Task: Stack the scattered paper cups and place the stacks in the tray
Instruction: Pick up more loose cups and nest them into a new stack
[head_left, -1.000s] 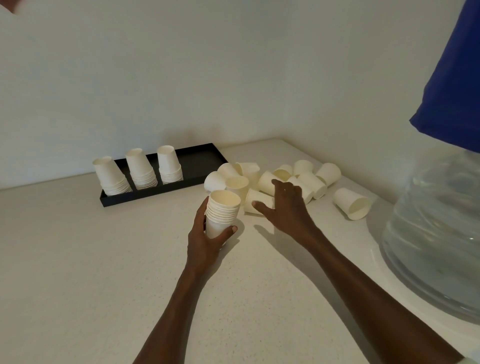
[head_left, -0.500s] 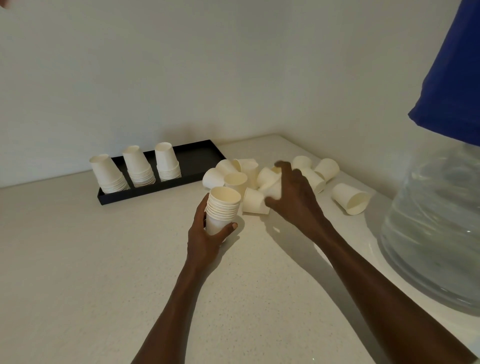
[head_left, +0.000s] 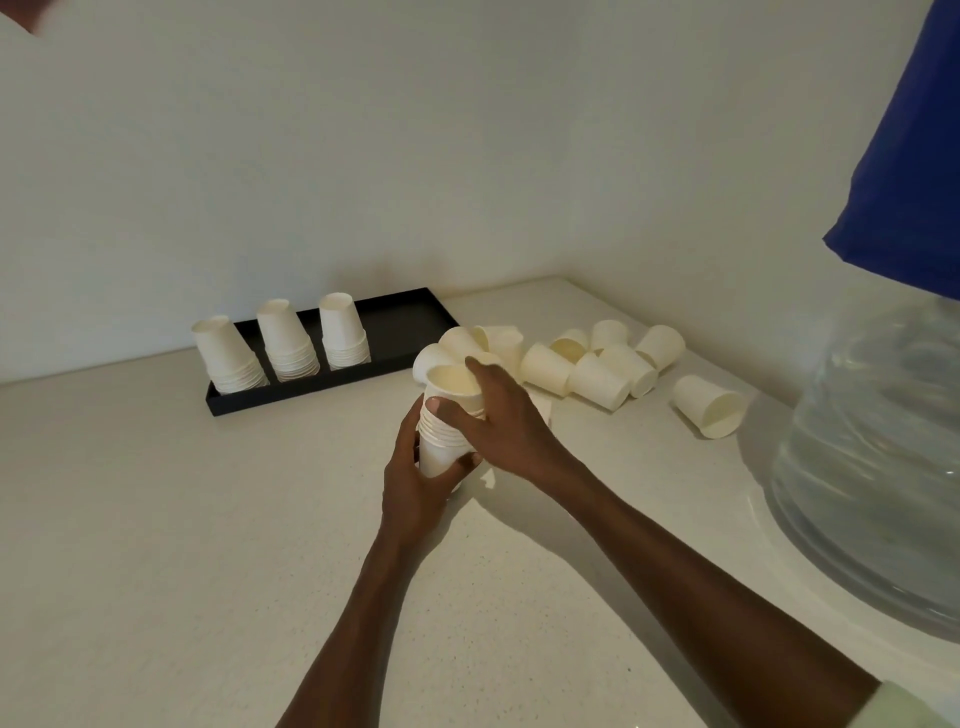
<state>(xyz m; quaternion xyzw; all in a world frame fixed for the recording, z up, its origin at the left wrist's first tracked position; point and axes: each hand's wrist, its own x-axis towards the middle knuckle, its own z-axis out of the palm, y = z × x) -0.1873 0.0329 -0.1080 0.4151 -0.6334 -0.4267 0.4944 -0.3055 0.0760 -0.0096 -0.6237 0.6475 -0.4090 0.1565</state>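
At frame centre the left hand (head_left: 415, 478) grips the base of an upright cup stack (head_left: 441, 441), while the right hand (head_left: 498, 415) grasps the top cup (head_left: 452, 382) seated on it. Beyond, loose cups (head_left: 597, 374) lie scattered at centre right. Farther, upper left, the black tray (head_left: 405, 322) holds three inverted stacks (head_left: 285, 348).

Dim soft light, faint shadows, wide-angle edge distortion
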